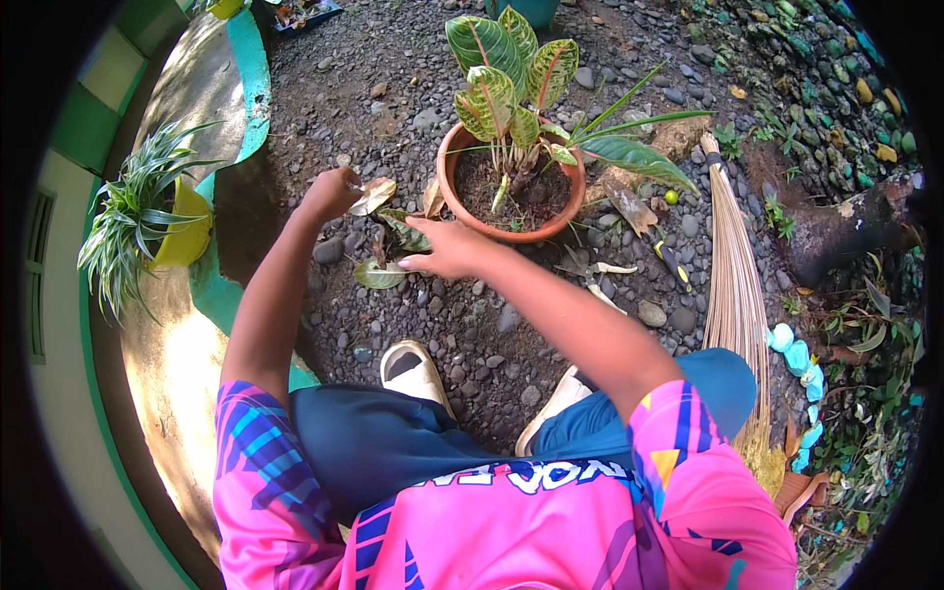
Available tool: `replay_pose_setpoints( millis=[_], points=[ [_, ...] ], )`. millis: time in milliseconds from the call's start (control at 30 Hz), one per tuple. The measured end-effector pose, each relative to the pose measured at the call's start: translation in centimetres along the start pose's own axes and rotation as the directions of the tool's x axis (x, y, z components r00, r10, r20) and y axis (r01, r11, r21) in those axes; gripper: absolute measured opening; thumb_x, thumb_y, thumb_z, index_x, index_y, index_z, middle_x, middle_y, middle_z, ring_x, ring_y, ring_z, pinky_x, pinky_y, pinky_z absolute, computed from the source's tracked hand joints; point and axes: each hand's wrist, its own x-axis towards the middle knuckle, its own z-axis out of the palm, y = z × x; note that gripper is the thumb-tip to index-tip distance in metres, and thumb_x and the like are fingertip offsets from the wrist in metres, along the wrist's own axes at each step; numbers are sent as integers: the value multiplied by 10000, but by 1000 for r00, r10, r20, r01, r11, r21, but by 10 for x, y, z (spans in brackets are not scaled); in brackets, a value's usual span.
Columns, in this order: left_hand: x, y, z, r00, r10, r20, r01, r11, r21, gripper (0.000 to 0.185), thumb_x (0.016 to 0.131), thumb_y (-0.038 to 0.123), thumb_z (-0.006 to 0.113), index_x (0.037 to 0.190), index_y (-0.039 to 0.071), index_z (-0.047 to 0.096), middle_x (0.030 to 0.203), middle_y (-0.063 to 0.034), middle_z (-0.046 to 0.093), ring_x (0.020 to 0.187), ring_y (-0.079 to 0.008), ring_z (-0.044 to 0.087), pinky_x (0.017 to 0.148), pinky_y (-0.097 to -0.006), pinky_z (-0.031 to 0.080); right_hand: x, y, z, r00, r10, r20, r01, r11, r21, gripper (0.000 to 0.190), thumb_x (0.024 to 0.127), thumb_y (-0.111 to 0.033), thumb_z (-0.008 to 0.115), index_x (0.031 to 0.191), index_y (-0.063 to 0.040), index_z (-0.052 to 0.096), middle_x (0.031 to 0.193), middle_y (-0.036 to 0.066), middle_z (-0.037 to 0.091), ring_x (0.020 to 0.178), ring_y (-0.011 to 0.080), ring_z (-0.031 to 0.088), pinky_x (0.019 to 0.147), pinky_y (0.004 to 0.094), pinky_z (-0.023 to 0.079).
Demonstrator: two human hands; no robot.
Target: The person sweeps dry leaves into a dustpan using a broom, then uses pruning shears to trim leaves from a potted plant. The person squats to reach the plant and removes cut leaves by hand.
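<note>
My left hand (333, 193) is at a dry, pale brown leaf (375, 196); its fingers are curled, and whether they grip the leaf cannot be told. My right hand (450, 249) reaches over the gravel with thumb and fingers apart, beside a mottled green leaf (410, 234) and dark withered bits. A flatter green leaf (379, 274) lies just below its thumb. Right of the hands stands a round terracotta-coloured pot (447, 184) of dark soil, holding a plant with green and cream leaves with pink midribs (490, 99). Another brown leaf (434, 198) rests against the pot's left side.
A trowel (634, 210) with a black and yellow handle lies right of the pot, near a stick broom (730, 258). A yellow pot (186, 225) with a spider plant stands on the green-edged concrete ledge (210, 273) at left. A log (848, 221) and painted stones (798, 358) are at right.
</note>
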Motion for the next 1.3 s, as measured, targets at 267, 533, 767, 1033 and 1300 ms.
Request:
replay_pose_setpoints(
  millis=[267, 533, 767, 1033, 1300],
  points=[
    [-2, 33, 6, 989, 147, -3, -147, 989, -31, 273, 764, 216, 628, 952, 20, 597, 819, -149, 641, 771, -266, 625, 694, -352, 479, -59, 107, -134, 711, 437, 551, -623, 756, 203, 348, 796, -296, 655, 963, 4, 601, 832, 105, 646, 685, 129, 631, 576, 229, 509],
    [-4, 90, 12, 982, 186, 32, -176, 963, -204, 255, 806, 243, 627, 924, 17, 620, 848, -142, 647, 775, -220, 624, 724, -338, 485, -7, 147, -125, 666, 651, -364, -298, 680, 670, 242, 881, -200, 461, 1014, -33, 574, 721, 76, 630, 506, 176, 607, 406, 252, 471],
    [-9, 105, 18, 968, 238, 82, -217, 953, -211, 238, 787, 208, 642, 912, 8, 612, 839, -123, 646, 756, -207, 626, 711, -322, 490, 20, 163, -92, 709, 423, -565, 273, 574, 772, 296, 800, -180, 583, 1092, -134, 581, 810, 84, 639, 594, 188, 604, 462, 315, 486],
    [-4, 95, 14, 978, 210, -15, -206, 942, -264, 247, 776, 226, 653, 881, 7, 614, 792, -136, 640, 725, -239, 620, 686, -340, 479, -11, 183, -133, 679, 492, -545, -471, 861, 191, 290, 693, -141, 707, 960, -47, 644, 730, 98, 662, 614, 251, 642, 616, 362, 501],
    [-1, 99, 11, 980, 197, -24, -196, 944, -266, 239, 771, 224, 646, 873, 10, 616, 772, -140, 637, 709, -239, 622, 676, -340, 481, -19, 160, -143, 916, -54, -399, 53, 998, -13, 590, 741, 31, 513, 1304, -100, 398, 1106, 161, 588, 1008, 261, 569, 853, 336, 426]
  ],
)
